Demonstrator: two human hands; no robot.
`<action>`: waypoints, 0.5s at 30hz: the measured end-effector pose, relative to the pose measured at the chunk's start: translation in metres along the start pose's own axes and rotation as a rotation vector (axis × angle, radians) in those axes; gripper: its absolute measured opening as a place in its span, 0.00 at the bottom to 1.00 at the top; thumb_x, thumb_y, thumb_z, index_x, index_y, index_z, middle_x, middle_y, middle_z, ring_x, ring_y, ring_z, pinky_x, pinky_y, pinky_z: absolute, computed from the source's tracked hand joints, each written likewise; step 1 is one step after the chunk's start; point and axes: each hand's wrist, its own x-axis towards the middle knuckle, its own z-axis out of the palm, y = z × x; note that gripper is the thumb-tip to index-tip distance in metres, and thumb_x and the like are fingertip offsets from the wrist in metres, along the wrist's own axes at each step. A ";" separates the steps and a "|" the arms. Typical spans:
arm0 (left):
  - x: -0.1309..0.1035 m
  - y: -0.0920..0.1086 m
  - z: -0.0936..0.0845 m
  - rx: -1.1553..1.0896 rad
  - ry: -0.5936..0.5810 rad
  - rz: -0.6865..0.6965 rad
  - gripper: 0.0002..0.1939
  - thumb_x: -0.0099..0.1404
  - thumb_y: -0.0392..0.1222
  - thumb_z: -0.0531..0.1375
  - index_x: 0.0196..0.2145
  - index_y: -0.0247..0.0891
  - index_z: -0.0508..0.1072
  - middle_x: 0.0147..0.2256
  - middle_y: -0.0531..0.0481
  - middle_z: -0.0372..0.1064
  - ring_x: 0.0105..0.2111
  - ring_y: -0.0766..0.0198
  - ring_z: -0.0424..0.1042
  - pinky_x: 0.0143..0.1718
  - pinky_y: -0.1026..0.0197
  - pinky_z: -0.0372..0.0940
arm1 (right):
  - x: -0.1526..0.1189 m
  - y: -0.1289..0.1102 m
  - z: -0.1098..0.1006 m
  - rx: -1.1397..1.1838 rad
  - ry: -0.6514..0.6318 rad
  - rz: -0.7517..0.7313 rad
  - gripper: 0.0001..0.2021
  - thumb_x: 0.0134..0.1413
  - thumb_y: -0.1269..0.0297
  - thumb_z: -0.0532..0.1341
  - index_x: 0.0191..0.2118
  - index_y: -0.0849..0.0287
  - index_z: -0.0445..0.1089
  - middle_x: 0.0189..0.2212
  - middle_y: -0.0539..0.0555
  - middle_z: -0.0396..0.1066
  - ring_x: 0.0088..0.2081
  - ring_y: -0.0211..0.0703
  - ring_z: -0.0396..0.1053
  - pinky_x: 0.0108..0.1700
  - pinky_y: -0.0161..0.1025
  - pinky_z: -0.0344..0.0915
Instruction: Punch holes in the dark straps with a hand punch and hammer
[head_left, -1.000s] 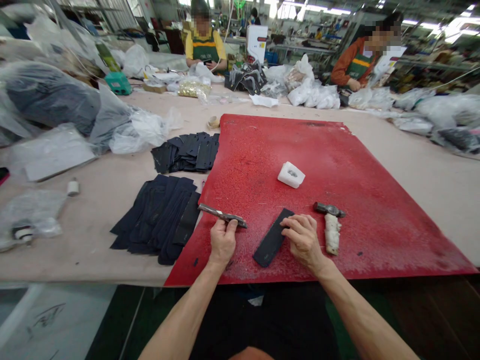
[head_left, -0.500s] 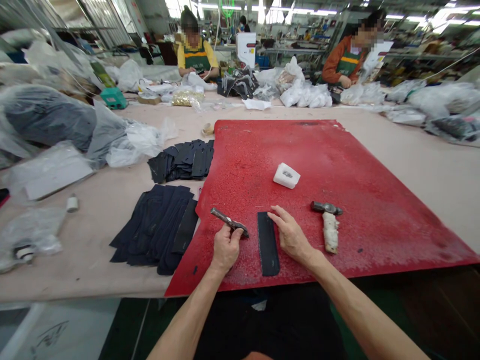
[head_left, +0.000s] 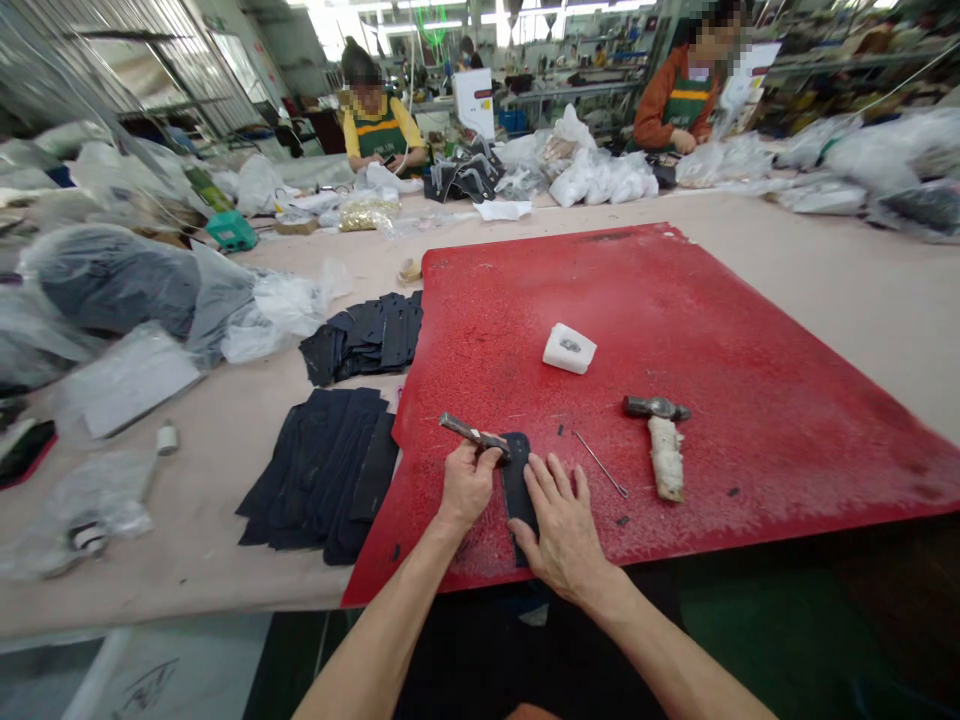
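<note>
My left hand is closed on a dark metal tool, whose lower end meets the top left of a black strip. The strip lies lengthwise on the red mat. Flat over the strip's right side rests my right hand, fingers spread and partly hiding it. To the right is a thin metal rod with a small loop at its end. Beyond it a hammer with a white-wrapped handle lies on the mat. A white block sits farther back.
Stacks of dark pieces lie left of the mat. Plastic-wrapped bundles cover the far left. Across the table are white bags and two people. Small dark scraps dot the mat.
My right hand has come down flat onto the strip. The tool in my left hand has moved right, to the strip's top. The thin rod now shows on the mat. The view has tilted slightly.
</note>
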 end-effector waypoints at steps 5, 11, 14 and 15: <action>0.015 0.002 0.012 0.023 -0.103 0.050 0.07 0.62 0.37 0.57 0.36 0.37 0.75 0.36 0.48 0.77 0.37 0.61 0.76 0.44 0.59 0.70 | 0.002 0.001 -0.002 0.018 -0.008 0.007 0.31 0.60 0.54 0.54 0.65 0.66 0.57 0.67 0.60 0.50 0.67 0.63 0.46 0.66 0.64 0.38; 0.025 -0.002 0.008 0.102 -0.116 0.049 0.09 0.63 0.37 0.56 0.36 0.37 0.76 0.37 0.47 0.77 0.38 0.61 0.76 0.46 0.58 0.70 | 0.002 0.003 -0.003 0.042 -0.013 0.018 0.31 0.61 0.53 0.54 0.65 0.65 0.57 0.67 0.60 0.52 0.67 0.62 0.46 0.66 0.63 0.38; 0.025 -0.002 0.007 0.066 -0.113 0.024 0.08 0.63 0.39 0.57 0.36 0.37 0.76 0.37 0.47 0.77 0.39 0.60 0.76 0.47 0.57 0.70 | 0.002 0.003 -0.003 0.053 -0.005 0.023 0.31 0.61 0.52 0.54 0.65 0.65 0.57 0.67 0.60 0.51 0.67 0.62 0.45 0.66 0.63 0.38; 0.024 -0.002 0.007 0.054 -0.117 0.026 0.08 0.63 0.40 0.57 0.36 0.37 0.76 0.37 0.47 0.77 0.39 0.60 0.76 0.47 0.57 0.70 | 0.002 0.003 -0.003 0.057 -0.002 0.025 0.31 0.61 0.52 0.54 0.65 0.65 0.57 0.67 0.61 0.51 0.67 0.62 0.46 0.66 0.63 0.39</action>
